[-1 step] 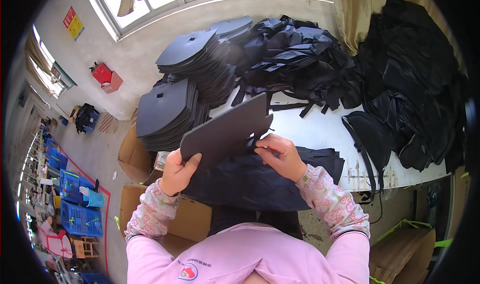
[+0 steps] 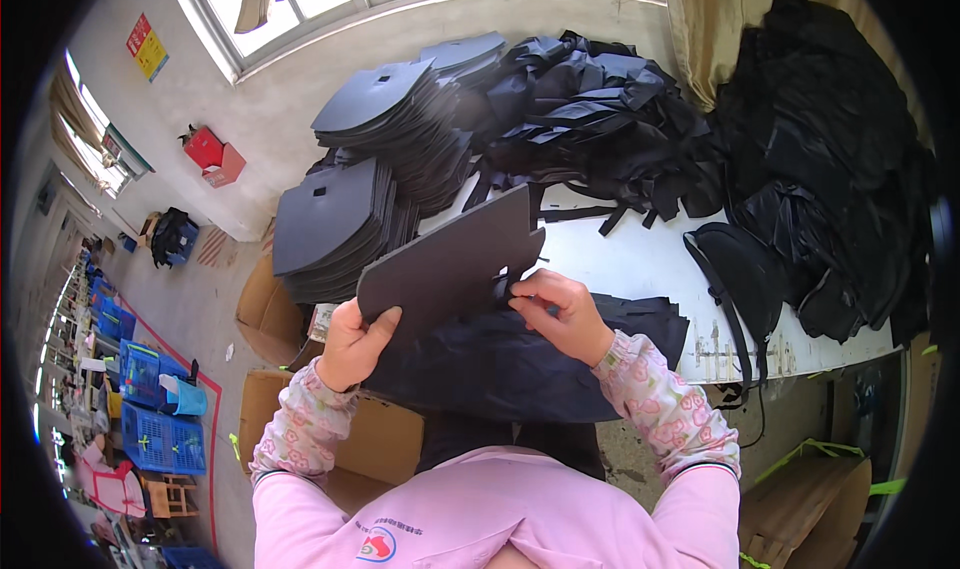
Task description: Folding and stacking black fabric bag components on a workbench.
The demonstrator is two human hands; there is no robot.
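Held up and tilted over the near side of the table is a dark grey foam board (image 2: 450,254) with a small slot near its right edge. My left hand (image 2: 358,344) grips the lower left corner, its thumb lying on the face towards me. By the slot, the fingers of my right hand (image 2: 562,309) are pinched at a small dark piece, too hidden to name. Beneath the board, black fabric (image 2: 490,369) is spread over the front edge of the white table (image 2: 620,254).
Stacks of similar boards (image 2: 345,219) stand at the left of the table. Black fabric pieces with straps (image 2: 610,119) are heaped at the back, and a taller black heap (image 2: 820,149) rises at right. Cardboard boxes (image 2: 380,439) stand below the table's left side.
The board's left end has shifted very slightly left along with my left hand. My right hand keeps its place by the slot.
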